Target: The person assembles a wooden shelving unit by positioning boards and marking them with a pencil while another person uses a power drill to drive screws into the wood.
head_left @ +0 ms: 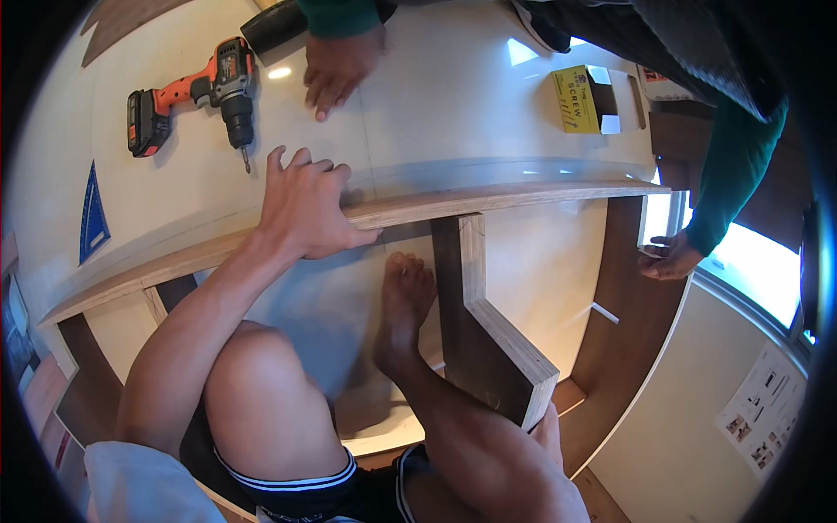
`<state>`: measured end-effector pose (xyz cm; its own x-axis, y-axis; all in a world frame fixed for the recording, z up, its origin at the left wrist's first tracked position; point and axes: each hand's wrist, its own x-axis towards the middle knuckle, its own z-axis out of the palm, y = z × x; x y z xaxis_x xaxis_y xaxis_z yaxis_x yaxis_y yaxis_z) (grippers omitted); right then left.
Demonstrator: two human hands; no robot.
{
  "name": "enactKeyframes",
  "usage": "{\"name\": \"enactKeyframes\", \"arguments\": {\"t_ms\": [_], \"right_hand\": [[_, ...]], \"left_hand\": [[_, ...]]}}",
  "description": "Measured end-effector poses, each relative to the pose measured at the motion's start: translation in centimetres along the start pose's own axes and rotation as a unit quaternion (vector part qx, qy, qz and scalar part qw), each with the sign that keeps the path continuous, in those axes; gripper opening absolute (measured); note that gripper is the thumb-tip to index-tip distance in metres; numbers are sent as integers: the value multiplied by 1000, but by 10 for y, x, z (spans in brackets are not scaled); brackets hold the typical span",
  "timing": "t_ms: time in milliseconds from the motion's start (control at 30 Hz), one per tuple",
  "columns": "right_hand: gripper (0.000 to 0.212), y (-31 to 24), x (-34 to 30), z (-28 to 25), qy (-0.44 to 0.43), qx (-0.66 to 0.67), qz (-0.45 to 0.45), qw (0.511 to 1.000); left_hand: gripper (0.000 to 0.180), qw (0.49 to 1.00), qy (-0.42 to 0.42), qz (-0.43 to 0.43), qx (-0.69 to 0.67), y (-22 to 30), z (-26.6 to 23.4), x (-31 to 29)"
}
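Observation:
My left hand (307, 205) is closed over the long wooden board (514, 193), its fingers on the far side and its thumb on the near side. A notched wooden panel (497, 327) meets that board and runs back toward me, between my raised leg and the right compartment. Beside the near end of this panel shows a small part of my right hand (547, 433). My leg and the panel hide most of it, so its grip cannot be made out. An orange and black cordless drill (228, 87) with a bit fitted lies beyond my left hand.
Across from me, another person's hand (342, 70) rests on the pale surface; their other hand (670, 257) is at the frame's right corner. A yellow screw box (586, 100) stands far right, a blue set square (93, 218) lies left. My bare foot (408, 283) is inside the frame.

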<state>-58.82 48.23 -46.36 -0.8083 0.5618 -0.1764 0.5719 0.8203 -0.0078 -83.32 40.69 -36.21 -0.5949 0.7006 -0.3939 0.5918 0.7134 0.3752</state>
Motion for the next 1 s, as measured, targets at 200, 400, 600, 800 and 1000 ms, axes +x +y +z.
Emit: {"name": "enactKeyframes", "arguments": {"t_ms": [200,400,600,800,1000], "right_hand": [[9,2,3,17,10,47,68,997],[17,5,3,13,6,-25,3,1000],[38,8,15,-8,-114,260,175,943],[56,9,9,-57,-46,393,206,895],[91,152,-67,-214,-211,462,101,856]], "left_hand": [[77,999,-33,-8,10,4,-6,1],[85,999,-40,-10,30,1,-1,1],[80,996,-90,-10,2,5,0,4],[72,992,-116,14,-43,-2,22,12],[70,986,-120,83,-79,-21,42,10]]}}
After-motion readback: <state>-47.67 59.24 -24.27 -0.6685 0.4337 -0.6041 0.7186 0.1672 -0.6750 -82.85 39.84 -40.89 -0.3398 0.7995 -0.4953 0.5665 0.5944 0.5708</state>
